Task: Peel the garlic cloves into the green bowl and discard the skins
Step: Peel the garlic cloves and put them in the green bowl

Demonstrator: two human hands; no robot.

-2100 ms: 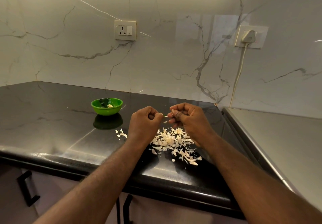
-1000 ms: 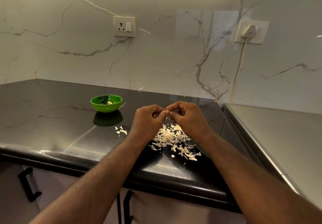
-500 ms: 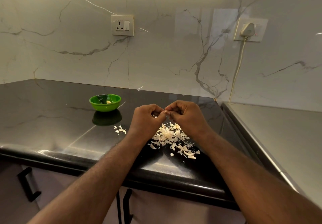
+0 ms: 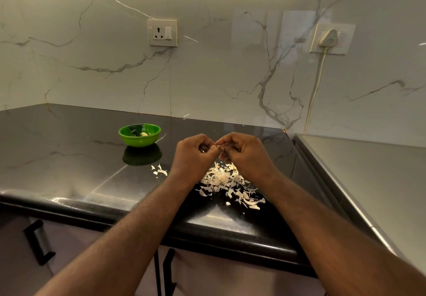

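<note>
One round green plastic bowl stands at ten o'clock from the hands, with one pale peeled garlic clove visible inside. There are two bare hands, the left hand and the right hand, and together they pinch one small pale garlic piece. The dry whitish garlic skins make two heaps: a large heap at six o'clock and a small heap at eight o'clock. The wall carries two cream square sockets, the empty socket at eleven o'clock and the used socket at two o'clock, with one white plug. Two black bar cabinet handles show plainly.
</note>
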